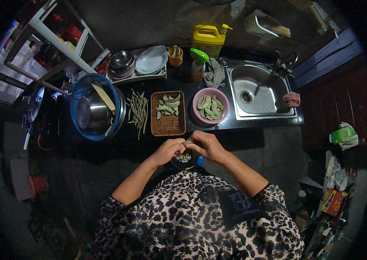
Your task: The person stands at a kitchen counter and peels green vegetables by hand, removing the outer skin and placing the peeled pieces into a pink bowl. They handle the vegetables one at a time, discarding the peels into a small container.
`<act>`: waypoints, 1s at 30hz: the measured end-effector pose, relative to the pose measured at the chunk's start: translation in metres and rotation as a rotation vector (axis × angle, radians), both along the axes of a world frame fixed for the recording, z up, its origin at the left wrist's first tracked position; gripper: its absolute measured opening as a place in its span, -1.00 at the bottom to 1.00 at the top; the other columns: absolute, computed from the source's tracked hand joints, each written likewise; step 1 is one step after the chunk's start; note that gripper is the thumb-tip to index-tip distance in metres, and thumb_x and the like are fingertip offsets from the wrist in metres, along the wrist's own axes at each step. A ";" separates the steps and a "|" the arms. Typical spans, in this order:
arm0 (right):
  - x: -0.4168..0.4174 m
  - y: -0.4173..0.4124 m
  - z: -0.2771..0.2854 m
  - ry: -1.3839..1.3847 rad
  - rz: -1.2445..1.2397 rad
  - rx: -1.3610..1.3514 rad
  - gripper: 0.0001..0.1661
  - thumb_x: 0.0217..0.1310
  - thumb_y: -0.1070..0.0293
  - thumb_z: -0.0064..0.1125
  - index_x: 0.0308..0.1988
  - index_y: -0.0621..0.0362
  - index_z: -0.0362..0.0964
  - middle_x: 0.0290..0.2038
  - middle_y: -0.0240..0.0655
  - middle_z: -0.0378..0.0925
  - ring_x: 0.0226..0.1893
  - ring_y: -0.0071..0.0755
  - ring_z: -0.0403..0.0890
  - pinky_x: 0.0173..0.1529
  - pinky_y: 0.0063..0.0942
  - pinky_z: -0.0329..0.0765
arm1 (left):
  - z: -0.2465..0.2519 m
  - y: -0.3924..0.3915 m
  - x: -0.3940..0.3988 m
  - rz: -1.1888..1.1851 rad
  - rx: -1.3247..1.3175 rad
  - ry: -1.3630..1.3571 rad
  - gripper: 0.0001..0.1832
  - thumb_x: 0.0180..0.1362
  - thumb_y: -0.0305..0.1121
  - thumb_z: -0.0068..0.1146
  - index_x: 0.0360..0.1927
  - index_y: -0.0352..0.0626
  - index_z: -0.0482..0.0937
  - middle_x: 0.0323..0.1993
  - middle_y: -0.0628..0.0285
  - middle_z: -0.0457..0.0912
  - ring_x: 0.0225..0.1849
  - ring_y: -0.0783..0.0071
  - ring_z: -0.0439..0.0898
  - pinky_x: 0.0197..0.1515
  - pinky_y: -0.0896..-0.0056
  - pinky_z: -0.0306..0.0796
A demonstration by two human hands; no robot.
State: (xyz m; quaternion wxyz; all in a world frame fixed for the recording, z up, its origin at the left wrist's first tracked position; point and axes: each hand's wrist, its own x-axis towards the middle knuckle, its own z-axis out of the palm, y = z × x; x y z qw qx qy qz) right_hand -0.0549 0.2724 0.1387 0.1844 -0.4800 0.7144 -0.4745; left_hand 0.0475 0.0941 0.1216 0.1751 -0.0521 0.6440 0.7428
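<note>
My left hand (169, 151) and my right hand (208, 146) meet in front of the counter's edge, their fingertips pinching a small green bean pod (187, 143) between them. Below them is a dark round container (183, 165), partly hidden, with colourful bits inside. Just beyond my hands, a brown wicker basket (168, 129) holds several flat green bean pods (167, 107) towards its far half. Right of it, more flat pods (210, 107) lie in a pink plastic bowl (226, 103). Long thin string beans (138, 110) are spread on the counter left of the basket.
A blue basin (73, 107) with a steel bowl (87, 112) stands at the left. Behind are stacked bowls (121, 61), white plates (152, 60), an orange cup (175, 57), a green-topped spray bottle (199, 66), a grey cloth (215, 74) and a yellow jug (208, 40). A steel sink (261, 91) is at right.
</note>
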 end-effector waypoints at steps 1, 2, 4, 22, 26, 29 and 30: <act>-0.002 -0.001 0.002 0.040 -0.005 -0.003 -0.82 0.06 0.39 0.21 -0.34 0.21 0.39 -0.42 -0.18 0.42 -0.40 -0.10 0.51 -0.36 -0.35 0.43 | -0.001 -0.001 -0.001 -0.008 -0.040 0.045 -0.81 0.14 -0.36 -0.22 -0.55 -0.17 0.32 -0.61 0.44 0.26 -0.54 0.67 0.20 -0.47 0.58 0.11; -0.004 0.000 0.006 0.115 -0.011 0.019 -0.84 0.06 0.42 0.20 -0.33 0.21 0.40 -0.41 -0.18 0.42 -0.37 -0.08 0.51 -0.34 -0.37 0.44 | -0.002 -0.002 -0.001 -0.009 -0.066 0.068 -0.80 0.14 -0.37 -0.22 -0.56 -0.18 0.31 -0.61 0.43 0.26 -0.54 0.66 0.20 -0.46 0.57 0.12; -0.002 -0.001 0.007 0.085 -0.020 0.016 -0.82 0.05 0.41 0.21 -0.31 0.21 0.41 -0.41 -0.20 0.42 -0.38 -0.14 0.51 -0.33 -0.39 0.44 | -0.002 -0.001 -0.002 -0.015 -0.116 0.115 -0.78 0.14 -0.37 -0.22 -0.59 -0.21 0.30 -0.62 0.41 0.26 -0.53 0.65 0.21 -0.45 0.54 0.14; -0.001 0.008 -0.014 -0.786 -0.270 -0.278 -0.86 0.23 0.46 0.06 -0.20 0.22 0.34 -0.41 -0.47 0.43 -0.45 -0.65 0.42 -0.36 -0.68 0.38 | -0.003 -0.008 0.007 0.132 -0.086 0.027 -0.77 0.18 -0.36 -0.22 -0.45 -0.20 0.46 -0.57 0.44 0.38 -0.52 0.74 0.31 -0.47 0.68 0.20; 0.001 0.009 0.001 -0.540 -0.184 -0.131 -0.82 0.25 0.43 0.04 -0.15 0.23 0.31 -0.40 -0.41 0.49 -0.44 -0.64 0.48 -0.36 -0.63 0.44 | 0.001 0.001 0.007 -0.018 -0.055 -0.041 -0.76 0.23 -0.35 -0.25 -0.43 -0.20 0.43 -0.59 0.48 0.27 -0.57 0.73 0.17 -0.50 0.69 0.09; 0.006 0.009 0.006 -0.281 -0.151 -0.044 -0.83 0.23 0.45 0.03 -0.17 0.21 0.29 -0.37 -0.26 0.56 -0.40 -0.42 0.60 -0.35 -0.52 0.49 | -0.015 0.008 0.010 -0.054 -0.050 0.044 -0.75 0.26 -0.32 -0.28 -0.42 -0.18 0.41 -0.58 0.48 0.26 -0.56 0.73 0.15 -0.48 0.68 0.08; 0.006 0.010 0.006 -0.201 -0.137 0.005 -0.84 0.23 0.45 0.03 -0.18 0.20 0.29 -0.37 -0.23 0.56 -0.38 -0.34 0.62 -0.35 -0.50 0.49 | -0.017 0.008 0.011 -0.067 -0.097 0.059 -0.76 0.28 -0.32 -0.30 -0.42 -0.19 0.37 -0.57 0.48 0.23 -0.53 0.69 0.17 -0.45 0.64 0.11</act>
